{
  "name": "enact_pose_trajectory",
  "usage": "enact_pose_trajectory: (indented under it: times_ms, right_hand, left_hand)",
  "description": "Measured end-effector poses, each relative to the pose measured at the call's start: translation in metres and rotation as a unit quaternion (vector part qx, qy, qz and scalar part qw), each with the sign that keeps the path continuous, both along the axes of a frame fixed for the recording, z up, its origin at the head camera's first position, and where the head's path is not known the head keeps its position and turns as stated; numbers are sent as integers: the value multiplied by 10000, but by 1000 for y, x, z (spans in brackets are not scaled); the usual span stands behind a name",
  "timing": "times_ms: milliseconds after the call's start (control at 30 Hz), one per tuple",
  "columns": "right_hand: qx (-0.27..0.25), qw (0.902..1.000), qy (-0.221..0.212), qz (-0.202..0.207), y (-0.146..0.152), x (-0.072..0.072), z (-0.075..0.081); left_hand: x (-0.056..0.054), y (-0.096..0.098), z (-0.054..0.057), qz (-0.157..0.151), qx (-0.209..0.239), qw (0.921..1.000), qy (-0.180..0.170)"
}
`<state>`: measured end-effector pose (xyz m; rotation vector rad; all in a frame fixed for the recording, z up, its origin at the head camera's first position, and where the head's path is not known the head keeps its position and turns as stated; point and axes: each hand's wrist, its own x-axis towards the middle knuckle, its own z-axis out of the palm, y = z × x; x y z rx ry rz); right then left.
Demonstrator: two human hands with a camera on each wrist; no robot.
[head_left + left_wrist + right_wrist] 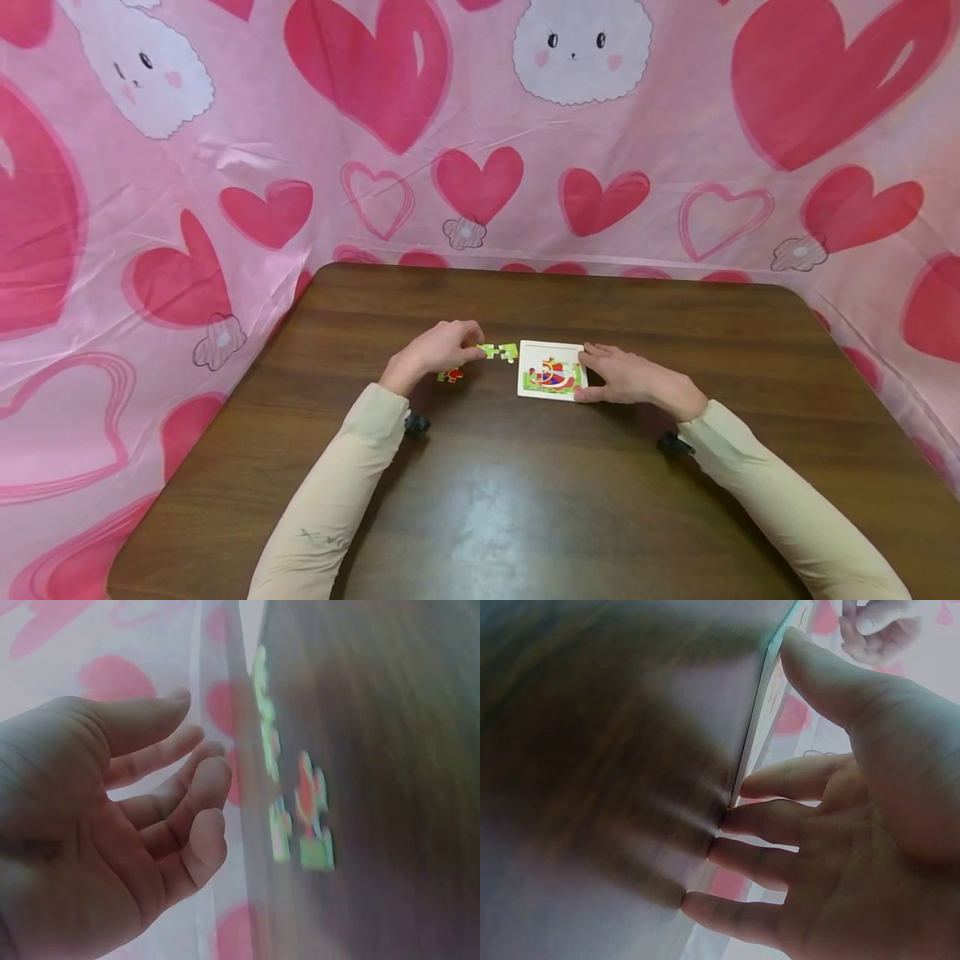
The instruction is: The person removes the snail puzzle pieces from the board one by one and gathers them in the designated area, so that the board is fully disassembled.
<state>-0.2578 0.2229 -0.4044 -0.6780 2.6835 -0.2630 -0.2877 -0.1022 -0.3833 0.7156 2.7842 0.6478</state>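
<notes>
My left hand (442, 346) is held above the table beside several loose jigsaw pieces, its fingers loosely bent with nothing between them in the left wrist view. Two light green jigsaw pieces (497, 352) lie just right of its fingertips. A red and green jigsaw piece (451, 376) sits below that hand. At the table's middle is a white-framed puzzle board (553, 344) with a red, blue and green picture partly filled in. My right hand (618, 375) touches the board's right edge with thumb and fingers spread; the right wrist view shows its fingers nearly straight, some tips on the table.
A dark brown wooden table (480, 483) carries everything. Behind it and at its sides hangs a pink cloth (525, 133) with hearts and white animal faces. Black devices (417, 427) sit at both wrists, by the cream sleeves (330, 500).
</notes>
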Motion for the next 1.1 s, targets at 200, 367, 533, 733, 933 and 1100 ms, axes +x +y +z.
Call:
enact_pose_trajectory:
  times_ms: [200,367,533,733,933,1100]
  right_hand:
    - [11,10000,-34,3,-1,0,0]
    - [18,10000,-42,-2,-2,-1,0]
    - [32,10000,-13,2,-1,-1,1]
    - [32,10000,-16,-3,-2,-1,0]
    - [28,10000,-23,8,-1,-2,-2]
    - [37,10000,-8,-8,-1,-2,-1]
  left_hand:
    - [-2,15,2,-39,415,9991,43]
    - [-3,27,3,34,689,9976,0]
    - [-4,39,1,-15,804,9967,-94]
    - [-5,55,-8,-128,1027,9942,-292]
    - [-4,70,-17,-145,966,9945,-386]
    - [-4,81,-22,-80,952,9937,-592]
